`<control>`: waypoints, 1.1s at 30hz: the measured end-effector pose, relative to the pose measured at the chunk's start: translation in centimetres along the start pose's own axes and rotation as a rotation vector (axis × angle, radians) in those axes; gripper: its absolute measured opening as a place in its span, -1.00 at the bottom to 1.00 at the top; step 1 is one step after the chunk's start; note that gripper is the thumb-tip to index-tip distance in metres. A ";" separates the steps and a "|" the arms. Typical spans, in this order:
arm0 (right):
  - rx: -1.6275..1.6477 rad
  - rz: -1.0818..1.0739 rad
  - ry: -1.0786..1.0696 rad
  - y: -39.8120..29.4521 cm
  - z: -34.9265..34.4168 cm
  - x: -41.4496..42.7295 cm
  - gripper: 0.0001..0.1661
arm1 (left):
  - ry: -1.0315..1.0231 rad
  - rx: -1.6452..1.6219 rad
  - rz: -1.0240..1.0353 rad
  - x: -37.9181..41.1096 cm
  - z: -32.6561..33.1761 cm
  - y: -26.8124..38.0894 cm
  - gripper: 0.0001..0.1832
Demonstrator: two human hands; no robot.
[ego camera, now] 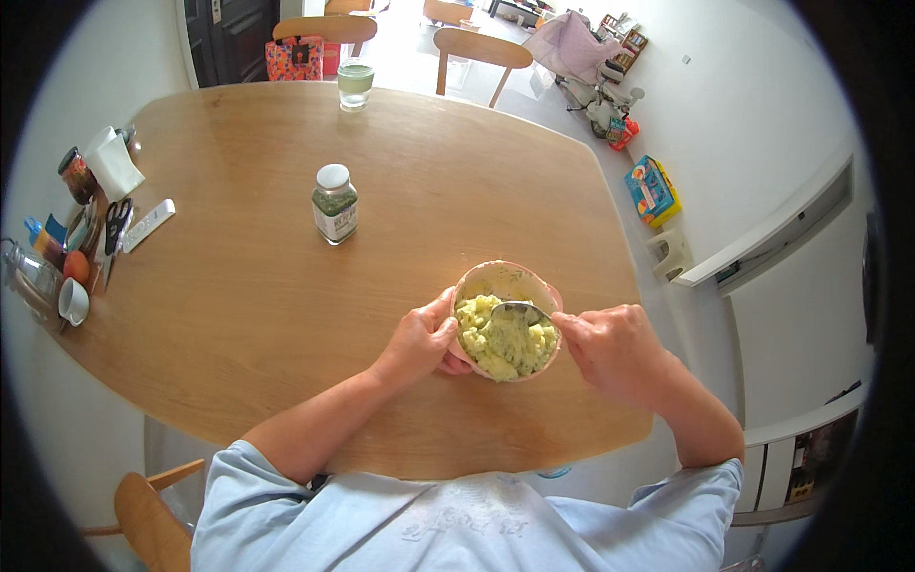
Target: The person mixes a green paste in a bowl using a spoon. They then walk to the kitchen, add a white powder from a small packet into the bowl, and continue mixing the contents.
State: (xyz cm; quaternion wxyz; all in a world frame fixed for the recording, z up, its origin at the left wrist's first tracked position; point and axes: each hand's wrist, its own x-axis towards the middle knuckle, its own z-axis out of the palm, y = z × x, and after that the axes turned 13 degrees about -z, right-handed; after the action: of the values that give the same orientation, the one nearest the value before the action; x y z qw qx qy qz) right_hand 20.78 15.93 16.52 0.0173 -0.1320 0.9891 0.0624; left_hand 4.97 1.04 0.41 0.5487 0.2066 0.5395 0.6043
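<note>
A pink-rimmed bowl (505, 275) is tilted toward me above the near right part of the table. Pale yellow mashed food with green flecks (500, 350) fills much of it. My left hand (422, 339) holds the bowl at its left side, thumb by the rim and fingers underneath. In my right hand (607, 347) is the handle of a metal spoon (520, 307), whose bowl rests in the mash. Beyond, to the left, a glass jar of dried green herbs (334, 207) stands upright with its white lid on.
The wooden table (236, 300) carries a lidded cup (355, 84) at its far edge. Along the left side lie black-handled scissors (116, 225), a white remote-like device (149, 226), a tomato-like red item (76, 267), a small white cup (73, 302) and a glass pitcher (32, 275).
</note>
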 end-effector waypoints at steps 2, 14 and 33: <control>-0.026 0.008 0.044 0.2 0.4 -0.1 -0.74 | -0.002 0.005 -0.012 -0.1 0.0 0.2 -0.49; -0.110 0.096 0.241 1.3 2.7 0.7 -0.71 | -0.003 -0.042 0.009 -0.2 0.2 0.4 -0.50; -0.405 -0.245 0.090 -2.1 -0.1 -2.9 -0.54 | -0.031 -0.046 -0.034 -0.2 -0.1 0.5 -0.49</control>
State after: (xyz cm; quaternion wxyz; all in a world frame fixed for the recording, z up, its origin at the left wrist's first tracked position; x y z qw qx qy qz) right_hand 24.10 14.61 16.51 -0.0463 -0.2545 0.9328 0.2507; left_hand 4.77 0.91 0.92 0.5717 0.1944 0.5202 0.6039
